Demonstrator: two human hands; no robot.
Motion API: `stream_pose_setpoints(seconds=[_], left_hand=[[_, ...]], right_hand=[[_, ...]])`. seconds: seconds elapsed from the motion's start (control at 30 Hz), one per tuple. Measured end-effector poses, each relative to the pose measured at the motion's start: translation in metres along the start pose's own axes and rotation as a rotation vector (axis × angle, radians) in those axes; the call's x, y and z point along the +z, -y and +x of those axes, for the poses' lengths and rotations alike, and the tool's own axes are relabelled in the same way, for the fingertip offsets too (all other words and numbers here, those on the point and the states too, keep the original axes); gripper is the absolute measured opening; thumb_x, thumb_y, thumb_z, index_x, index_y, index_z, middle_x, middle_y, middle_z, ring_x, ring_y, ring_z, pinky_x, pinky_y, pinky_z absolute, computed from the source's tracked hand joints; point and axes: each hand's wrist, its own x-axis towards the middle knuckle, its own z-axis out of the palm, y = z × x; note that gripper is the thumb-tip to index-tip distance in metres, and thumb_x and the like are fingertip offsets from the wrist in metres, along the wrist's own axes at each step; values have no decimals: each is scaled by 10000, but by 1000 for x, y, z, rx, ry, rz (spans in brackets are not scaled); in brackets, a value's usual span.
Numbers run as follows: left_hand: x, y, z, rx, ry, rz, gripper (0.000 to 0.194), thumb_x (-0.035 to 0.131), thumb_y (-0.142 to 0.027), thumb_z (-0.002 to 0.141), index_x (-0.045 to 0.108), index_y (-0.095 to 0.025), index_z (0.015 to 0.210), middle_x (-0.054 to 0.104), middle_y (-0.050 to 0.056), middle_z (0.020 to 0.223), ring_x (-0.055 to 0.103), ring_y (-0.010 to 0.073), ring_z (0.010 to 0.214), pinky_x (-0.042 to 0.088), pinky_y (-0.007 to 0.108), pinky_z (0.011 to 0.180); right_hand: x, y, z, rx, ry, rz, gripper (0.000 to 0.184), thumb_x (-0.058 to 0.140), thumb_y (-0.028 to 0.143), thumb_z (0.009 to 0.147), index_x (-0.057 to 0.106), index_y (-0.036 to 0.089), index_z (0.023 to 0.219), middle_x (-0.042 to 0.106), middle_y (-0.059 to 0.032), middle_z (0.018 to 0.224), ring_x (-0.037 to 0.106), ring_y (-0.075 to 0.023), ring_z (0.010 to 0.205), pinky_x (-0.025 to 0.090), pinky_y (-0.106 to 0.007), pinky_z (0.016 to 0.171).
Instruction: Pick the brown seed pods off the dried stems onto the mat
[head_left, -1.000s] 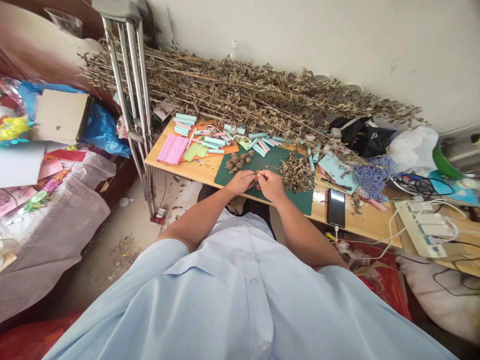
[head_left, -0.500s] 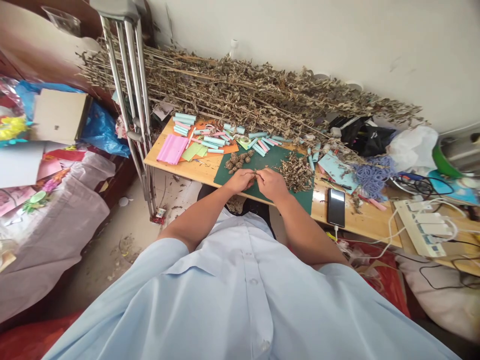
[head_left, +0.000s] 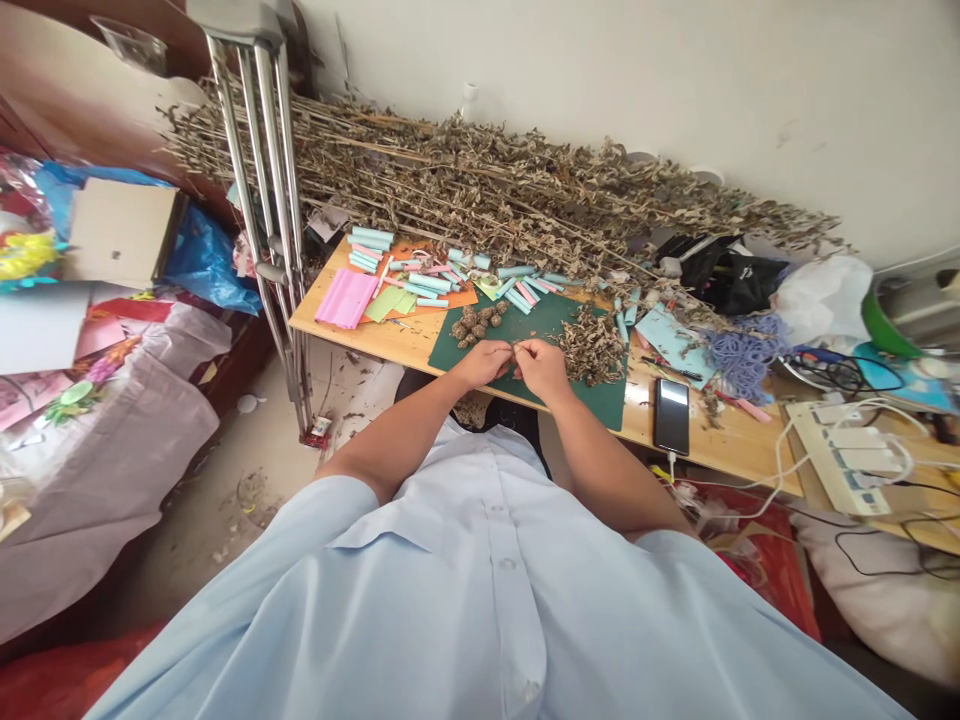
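My left hand (head_left: pixel 486 364) and my right hand (head_left: pixel 540 370) meet fingertip to fingertip above the near edge of a green cutting mat (head_left: pixel 536 322). Both are closed in a pinch; whatever lies between the fingers is too small and too covered to name. Just beyond my left hand sits a cluster of brown balls of crumpled dry leaf (head_left: pixel 475 322). A loose heap of dried leaves (head_left: pixel 592 345) lies on the mat to the right of my right hand.
Long bundles of dried leafy stalks (head_left: pixel 480 180) run along the wall. Rolled paper tubes (head_left: pixel 427 282) and pink paper (head_left: pixel 347 298) lie at the left. A phone (head_left: pixel 671 415), blue cord (head_left: pixel 746 352) and power strip (head_left: pixel 844 455) are at the right. Metal crutches (head_left: pixel 262 200) stand left of the table.
My right hand has shifted slightly, its fingers lifting and curling at the pinch. My left hand stays almost in place. The view has moved only a little.
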Motion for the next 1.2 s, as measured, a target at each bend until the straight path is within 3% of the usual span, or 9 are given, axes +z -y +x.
stream_pose_setpoints(seconds=[0.13, 0.27, 0.47, 0.67, 0.87, 0.93, 1.1, 1.2], left_hand=[[2, -1, 1, -14, -30, 9, 209, 446, -224, 875, 491, -177, 676, 452, -42, 504, 384, 69, 450, 296, 218, 487], [2, -3, 1, -1, -32, 79, 233, 439, -238, 887, 482, -178, 666, 468, -39, 519, 390, 72, 465, 301, 228, 503], [3, -9, -1, 85, -34, 270, 275, 417, -232, 884, 481, -175, 623, 499, -22, 539, 440, 91, 536, 351, 243, 567], [3, -5, -1, 13, -24, 109, 249, 430, -260, 893, 497, -177, 668, 488, -29, 532, 413, 85, 491, 323, 232, 515], [2, -6, -2, -58, -20, -40, 255, 459, -264, 915, 478, -185, 673, 480, -21, 536, 399, 76, 436, 285, 224, 444], [2, -8, -2, -62, -27, -36, 259, 463, -248, 912, 467, -187, 660, 469, -23, 525, 385, 74, 424, 278, 222, 434], [1, -12, -3, -53, -31, -26, 204, 447, -205, 901, 543, -171, 724, 471, -29, 510, 382, 79, 416, 288, 218, 427], [2, -12, -4, -62, -43, -80, 206, 423, -214, 915, 578, -162, 789, 466, -35, 509, 382, 83, 415, 287, 214, 423]], right_hand=[[-11, 2, -3, -356, 2, -283, 283, 440, 293, 983, 690, 202, 888, 722, -103, 905, 651, -241, 907, 481, -335, 843], [-18, 3, -1, -421, 46, -393, 300, 430, 295, 1009, 692, 195, 904, 719, -117, 936, 639, -240, 927, 464, -323, 846], [-12, 1, 6, -274, -12, -333, 218, 547, 261, 899, 691, 210, 743, 730, -71, 795, 641, -217, 773, 461, -312, 746], [2, -5, 3, -10, -46, -44, 202, 560, 340, 860, 710, 216, 806, 679, -7, 605, 643, -197, 607, 495, -295, 643], [7, -8, -3, -183, -178, -132, 224, 541, 354, 868, 706, 206, 832, 729, -74, 794, 661, -224, 775, 530, -349, 798], [8, -8, -4, -174, -179, -100, 220, 549, 370, 866, 695, 209, 829, 723, -76, 809, 655, -223, 781, 538, -361, 814], [15, -5, -1, 184, -57, 358, 239, 579, 447, 836, 634, 226, 767, 611, 9, 590, 575, -168, 522, 541, -310, 550], [17, -4, -1, 272, -37, 486, 258, 596, 464, 827, 622, 223, 737, 572, 29, 542, 551, -152, 477, 518, -282, 483]])
